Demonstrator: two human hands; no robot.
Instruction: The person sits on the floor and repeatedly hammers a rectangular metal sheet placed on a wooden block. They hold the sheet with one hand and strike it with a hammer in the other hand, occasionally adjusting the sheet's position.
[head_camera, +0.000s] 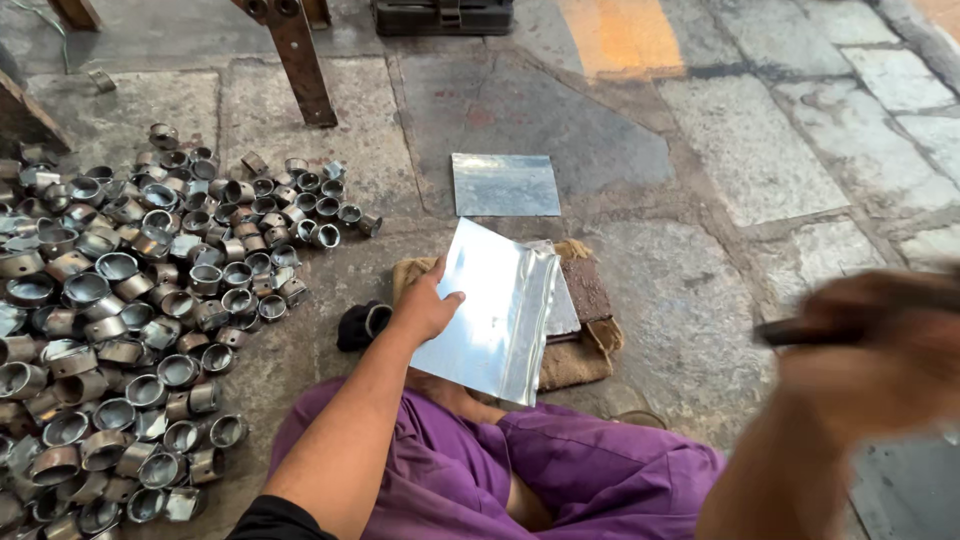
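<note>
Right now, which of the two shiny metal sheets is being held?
The bent sheet, gripped at its edge by the left hand over the burlap pad. The other, flat sheet lies untouched on the stone floor beyond it.

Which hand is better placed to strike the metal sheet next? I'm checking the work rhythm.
Probably the right hand: it is raised, gripping a dark tool, while the left hand holds the sheet.

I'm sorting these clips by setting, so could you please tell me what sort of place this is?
Probably a small metalworking shop run at floor level. A heap of short metal rings lies on the stone-slab floor, the left hand holds a shiny metal sheet, and the blurred right hand grips a dark tool.
</note>
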